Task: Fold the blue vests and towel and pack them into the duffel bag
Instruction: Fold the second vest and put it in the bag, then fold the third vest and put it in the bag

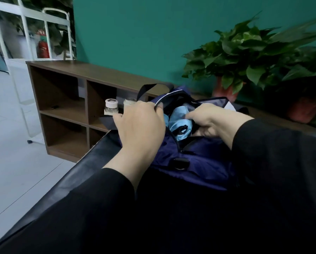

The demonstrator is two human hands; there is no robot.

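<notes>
The left hand is gripping the duffel bag rim with curled fingers, apparently holding the mouth open. Just beside them, the right hand is pressing light-blue fabric down inside; its fingers are hidden, so their hold cannot be told.

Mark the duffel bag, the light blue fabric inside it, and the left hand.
duffel bag (199, 158): head view, navy front panel.
light blue fabric (179, 119): head view, folded bundle in the opening.
left hand (140, 125): head view, back of the hand.

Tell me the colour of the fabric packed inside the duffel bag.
Light blue fabric, inside the navy duffel bag; head view.
</notes>
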